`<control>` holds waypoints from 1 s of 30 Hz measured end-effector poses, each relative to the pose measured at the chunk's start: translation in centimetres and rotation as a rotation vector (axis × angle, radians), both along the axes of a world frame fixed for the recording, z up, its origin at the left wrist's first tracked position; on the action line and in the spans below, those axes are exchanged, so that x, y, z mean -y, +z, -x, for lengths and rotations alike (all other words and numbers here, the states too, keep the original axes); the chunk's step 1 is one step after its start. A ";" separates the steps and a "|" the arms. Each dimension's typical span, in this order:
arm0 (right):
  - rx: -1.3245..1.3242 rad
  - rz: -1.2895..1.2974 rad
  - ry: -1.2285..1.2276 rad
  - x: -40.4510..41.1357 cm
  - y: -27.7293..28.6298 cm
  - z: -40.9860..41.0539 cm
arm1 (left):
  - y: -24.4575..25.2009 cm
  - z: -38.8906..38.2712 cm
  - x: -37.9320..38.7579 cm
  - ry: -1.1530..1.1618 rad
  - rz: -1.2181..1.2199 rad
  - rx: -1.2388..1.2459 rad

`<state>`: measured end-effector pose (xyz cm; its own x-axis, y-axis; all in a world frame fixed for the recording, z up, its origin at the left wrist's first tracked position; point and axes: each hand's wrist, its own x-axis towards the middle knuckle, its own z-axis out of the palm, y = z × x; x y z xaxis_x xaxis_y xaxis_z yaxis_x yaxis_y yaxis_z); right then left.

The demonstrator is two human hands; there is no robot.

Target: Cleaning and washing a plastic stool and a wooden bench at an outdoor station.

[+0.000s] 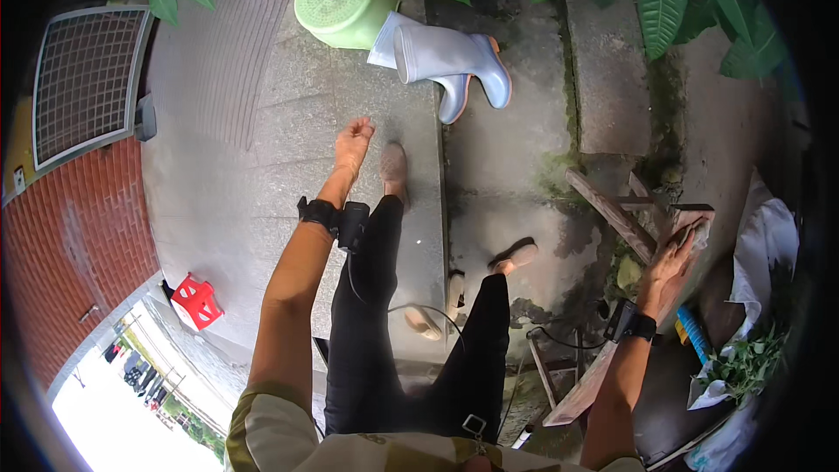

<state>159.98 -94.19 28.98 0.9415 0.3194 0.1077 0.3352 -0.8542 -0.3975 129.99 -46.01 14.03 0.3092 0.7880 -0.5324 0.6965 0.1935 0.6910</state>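
Note:
My left hand point(354, 143) hangs in the air over the concrete step, beside my left shoe point(393, 164). Its fingers are curled in, and I see nothing in them. On the right, my right hand point(670, 259) rests on the far end of a narrow wooden bench point(580, 392). A pale crumpled cloth point(701, 235) shows under and beside its fingers; most of it is hidden by the hand. The bench's splayed wooden legs point(611, 217) stick out towards the left. My right shoe point(522, 254) is on the lower concrete, near the bench.
Ahead lie blue rubber boots point(436, 56) against a green plastic stool point(337, 0). Leaves point(659, 13) overhang the top. A red stool point(195, 301) stands left. Beige shoes point(421, 322) sit at the step edge point(444, 229). A white sack point(763, 242) and cut greens point(750, 364) lie right.

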 end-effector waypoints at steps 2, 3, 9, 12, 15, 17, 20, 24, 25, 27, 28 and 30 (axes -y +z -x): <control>-0.035 0.052 0.001 -2.2 1.3 -1.0 | 1.2 -2.1 -3.9 0.213 0.251 0.043; -0.258 -0.519 -0.106 -2.2 1.0 -1.0 | 0.7 -2.7 -6.1 0.257 0.297 0.128; -0.006 0.128 0.064 4.4 -1.3 -3.7 | -9.5 -5.8 -15.3 0.622 0.456 0.470; -0.119 0.175 -0.009 6.1 -0.3 -4.2 | -13.4 -7.5 -16.9 0.809 0.539 0.569; -0.126 0.284 -0.048 5.4 1.1 -4.3 | -15.5 -9.1 -17.7 0.857 0.584 0.655; -0.128 0.326 -0.030 6.6 1.3 -4.7 | -17.4 -9.9 -18.8 0.972 0.560 0.713; -0.160 0.367 -0.059 6.7 1.0 -4.7 | -18.3 -10.5 -19.6 0.899 0.575 0.959; -0.114 0.525 -0.136 9.1 1.1 -6.3 | -16.8 -9.9 -20.0 1.051 0.524 0.951; -0.055 0.627 -0.078 9.7 0.5 -6.8 | -16.3 -9.2 -21.2 0.975 0.360 1.080; 0.025 0.735 0.031 10.8 -0.5 -8.2 | -14.0 -6.1 -23.9 0.881 0.232 0.781; 0.044 0.730 0.047 11.0 -0.4 -8.6 | -11.9 -5.4 -24.0 0.779 0.148 0.488; 0.116 0.802 0.030 10.7 -1.1 -9.4 | -9.0 -2.7 -23.2 1.010 0.118 0.763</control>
<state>169.40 -104.92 27.84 0.9281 0.3659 -0.0683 0.3641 -0.8544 0.3706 132.71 -22.77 5.00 -0.1410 0.8113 -0.5673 -0.3615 0.4913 0.7924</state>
